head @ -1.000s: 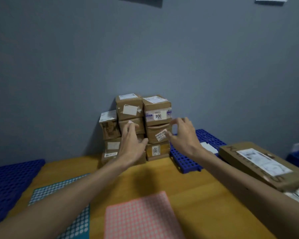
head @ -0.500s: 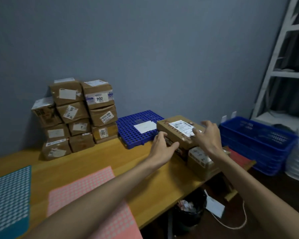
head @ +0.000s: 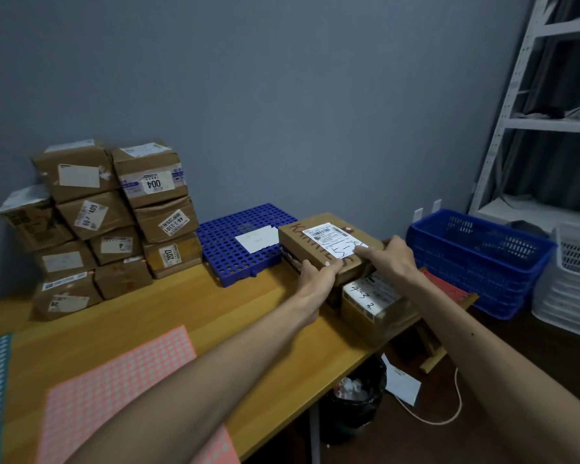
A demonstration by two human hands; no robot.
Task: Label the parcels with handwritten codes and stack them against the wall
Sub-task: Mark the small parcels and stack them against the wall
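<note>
**A:** Where's the next one?

**B:** The long brown cardboard parcel (head: 318, 244) is at the right end of the wooden counter (head: 181, 316), touching the blue perforated plastic pallet (head: 235, 242). Its near end seems to rest on a smaller brown carton (head: 369, 306). White shipping label on top, with a handwritten code on it. The stack of brown parcels (head: 104, 222) sits against the grey wall (head: 282, 95), well apart to the left.

**A:** Handling?

**B:** My guess: rigid corrugated board that won't sag. Weight unknown. It's long, so a one-ended lift will lever it, and the taped faces look a bit slick. Take it at both ends or both long edges, palms under, not by the label.

**A:** Hands?

**B:** Both arms are stretched forward and to the right. The left hand (head: 315, 279) is at the near-left corner with its fingers (head: 330, 267) curled over the top edge, gripping the parcel. The right hand (head: 390, 259) comes over the right side, its fingers lying fairly straight across the label and pressing down. The thumb is hidden, so I can't tell if it hooks the far edge.

**A:** Risk?

**B:** The carton underneath may drag along or tip off the counter edge. There's a blue plastic basket (head: 476, 259) on the floor just right of it. Lift clear first, then swing left.
</note>
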